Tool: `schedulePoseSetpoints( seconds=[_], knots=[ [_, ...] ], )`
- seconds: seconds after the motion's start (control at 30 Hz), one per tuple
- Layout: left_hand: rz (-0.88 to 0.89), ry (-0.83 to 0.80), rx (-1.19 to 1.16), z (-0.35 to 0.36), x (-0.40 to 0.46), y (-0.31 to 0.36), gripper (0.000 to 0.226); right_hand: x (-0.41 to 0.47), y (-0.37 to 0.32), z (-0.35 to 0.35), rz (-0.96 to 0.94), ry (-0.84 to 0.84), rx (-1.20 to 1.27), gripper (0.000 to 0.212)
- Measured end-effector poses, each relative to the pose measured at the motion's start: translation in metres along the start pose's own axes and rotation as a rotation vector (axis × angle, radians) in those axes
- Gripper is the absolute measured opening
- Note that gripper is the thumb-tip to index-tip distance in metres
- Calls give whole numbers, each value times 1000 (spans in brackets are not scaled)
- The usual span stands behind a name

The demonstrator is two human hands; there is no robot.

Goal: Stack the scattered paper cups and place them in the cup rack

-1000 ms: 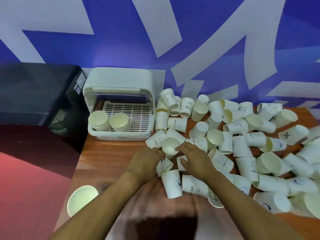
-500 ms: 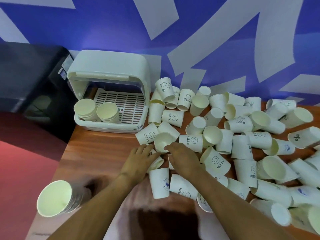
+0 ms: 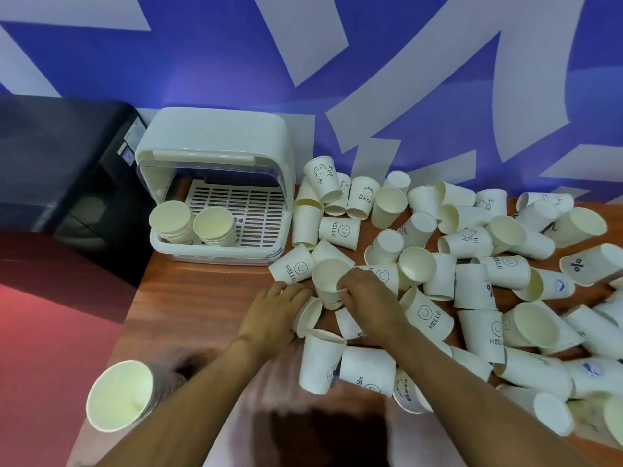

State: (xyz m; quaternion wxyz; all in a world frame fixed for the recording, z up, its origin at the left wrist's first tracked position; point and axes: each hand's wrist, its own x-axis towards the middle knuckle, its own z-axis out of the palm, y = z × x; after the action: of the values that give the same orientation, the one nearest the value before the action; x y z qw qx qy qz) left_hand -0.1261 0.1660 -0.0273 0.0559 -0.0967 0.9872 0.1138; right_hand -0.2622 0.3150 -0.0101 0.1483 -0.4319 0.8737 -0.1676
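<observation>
Gripping one upright paper cup (image 3: 328,281) just right of the cup rack (image 3: 215,183), right hand (image 3: 367,294) curled round it, left hand (image 3: 274,313) holding a tipped cup (image 3: 308,316).

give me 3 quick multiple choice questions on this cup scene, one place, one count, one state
1. Where is the rack?
A. at the table's left end
B. on the floor
C. among the loose cups

2. How many stacks stand in the rack?
A. none
B. two
C. five

3. How do most loose cups lie?
A. on their sides
B. nested in one tower
C. crushed flat

Key: 1 A, it stands left of the pile; 2 B, two stacks side by side at its front; 3 A, they lie tipped across the table.
</observation>
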Motion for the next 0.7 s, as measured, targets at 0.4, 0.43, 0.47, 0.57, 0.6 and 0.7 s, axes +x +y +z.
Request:
schedulePoseSetpoints(
  seconds=[0.4,0.43,0.47,0.57,0.6,0.7],
  knots=[
    [-131,160,-411,-73,-14,-22,71,4,-35,-44,31,207,-92,17],
    [-142,181,-450,-79,-16,-26,69,6,-40,-45,36,199,-76,18],
    [-149,205,-472,-85,-19,-30,71,8,-46,-47,34,193,-52,19],
    [-184,234,-449,-105,-28,-47,80,18,-65,-49,14,190,2,19],
    [-190,245,-438,-111,-31,-54,79,21,-72,-50,7,191,5,19],
    [-207,292,-439,-125,-41,-82,75,32,-94,-50,-22,205,-2,20]
  ],
)
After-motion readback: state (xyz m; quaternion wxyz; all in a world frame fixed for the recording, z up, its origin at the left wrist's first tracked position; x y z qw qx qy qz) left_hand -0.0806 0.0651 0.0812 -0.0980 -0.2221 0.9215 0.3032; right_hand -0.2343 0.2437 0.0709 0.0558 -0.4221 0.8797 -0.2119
